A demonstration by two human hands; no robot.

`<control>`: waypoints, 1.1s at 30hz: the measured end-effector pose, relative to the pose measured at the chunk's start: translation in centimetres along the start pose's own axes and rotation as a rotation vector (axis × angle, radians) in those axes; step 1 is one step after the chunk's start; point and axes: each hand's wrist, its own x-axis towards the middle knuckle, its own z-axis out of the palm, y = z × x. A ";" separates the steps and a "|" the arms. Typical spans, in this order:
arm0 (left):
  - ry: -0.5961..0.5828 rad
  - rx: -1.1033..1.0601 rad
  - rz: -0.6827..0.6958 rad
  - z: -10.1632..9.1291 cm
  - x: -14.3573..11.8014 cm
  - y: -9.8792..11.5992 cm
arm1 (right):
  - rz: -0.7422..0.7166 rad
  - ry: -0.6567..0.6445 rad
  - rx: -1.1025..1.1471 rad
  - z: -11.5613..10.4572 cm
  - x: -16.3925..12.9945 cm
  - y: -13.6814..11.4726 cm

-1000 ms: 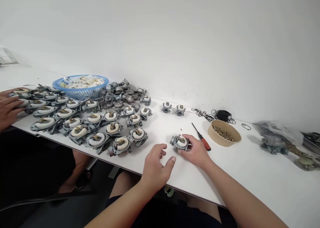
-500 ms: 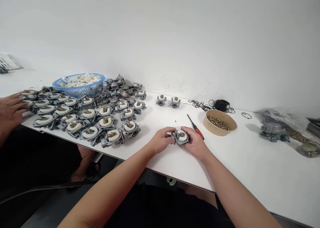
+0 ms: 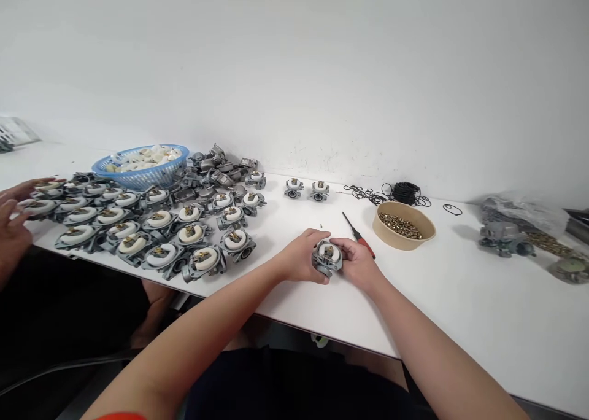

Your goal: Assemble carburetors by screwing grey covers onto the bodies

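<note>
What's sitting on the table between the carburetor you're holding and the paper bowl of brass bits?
In the head view, a red-handled screwdriver lies between the carburetor, held in both hands, and the paper bowl. The rest of that stretch is bare white table.

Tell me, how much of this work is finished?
Done, it seems: rows of metal parts with white rings lined up on the table. In hand: one more metal part, held by the left hand and right hand. Possibly left: the loose grey pile beside the blue basket.
</note>
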 end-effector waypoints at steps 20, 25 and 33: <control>0.031 -0.039 0.004 2.1 0.6 -0.9 | 0.167 0.418 -0.172 -0.3 -1.3 -1.8; -0.003 0.019 0.013 2.1 0.5 -0.8 | 0.159 0.636 -0.139 -0.3 -2.9 -3.9; -0.108 0.026 -0.018 1.9 0.4 -1.0 | -0.045 0.793 -0.314 0.6 -2.7 -7.6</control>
